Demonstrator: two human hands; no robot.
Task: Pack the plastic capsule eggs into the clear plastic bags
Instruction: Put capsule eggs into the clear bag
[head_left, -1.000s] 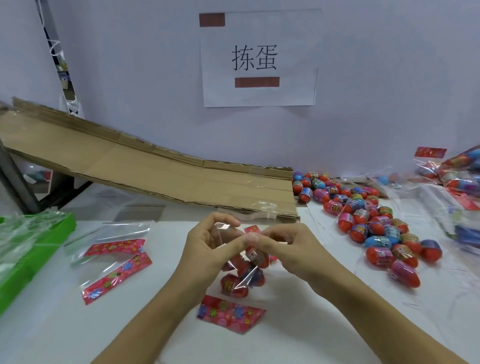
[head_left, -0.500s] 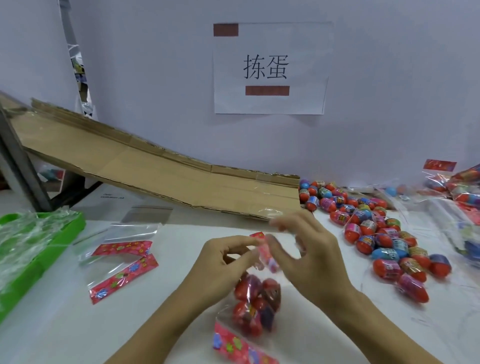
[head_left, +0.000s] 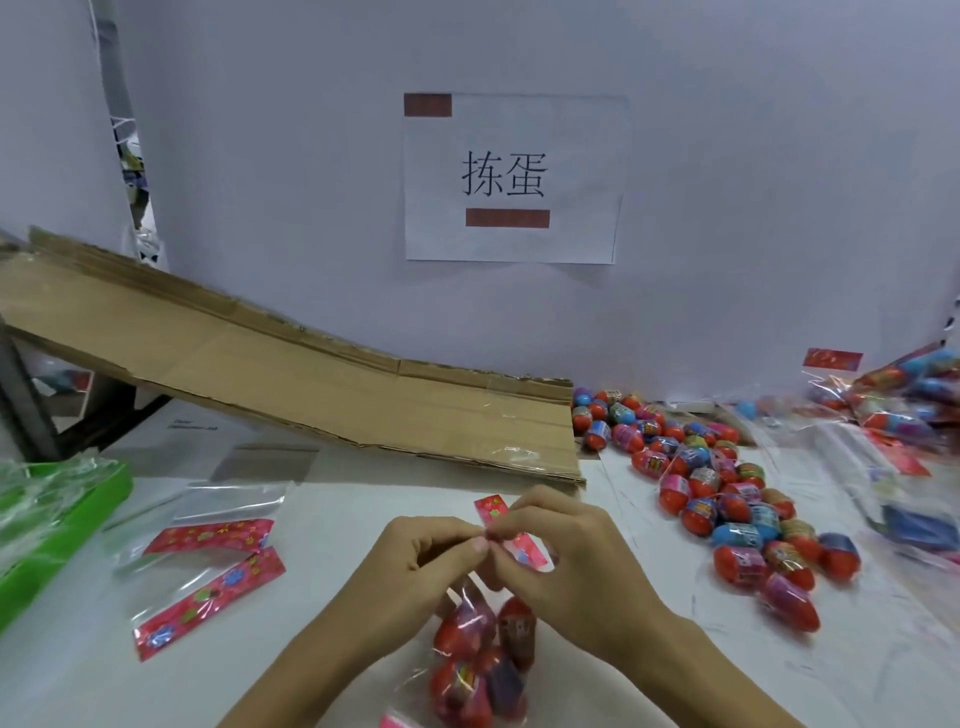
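Note:
A clear plastic bag (head_left: 480, 660) holding several red capsule eggs hangs below my hands at the bottom centre. My left hand (head_left: 421, 566) and my right hand (head_left: 566, 561) both pinch its red patterned top strip (head_left: 519, 540), fingertips meeting in the middle. Loose capsule eggs (head_left: 727, 499), mostly red with coloured halves, lie in a long pile on the white table at the right. Two flat clear bags with red strips (head_left: 208, 566) lie on the table at the left.
A cardboard ramp (head_left: 291, 384) slopes down from the left to the table behind my hands. A green tray (head_left: 78, 514) with clear film sits at the left edge. Filled bags (head_left: 904, 400) are heaped at the far right. A paper sign (head_left: 511, 176) hangs on the wall.
The bag of eggs has dropped lower under my hands. My right hand came back to the top strip, and both hands now pinch it together.

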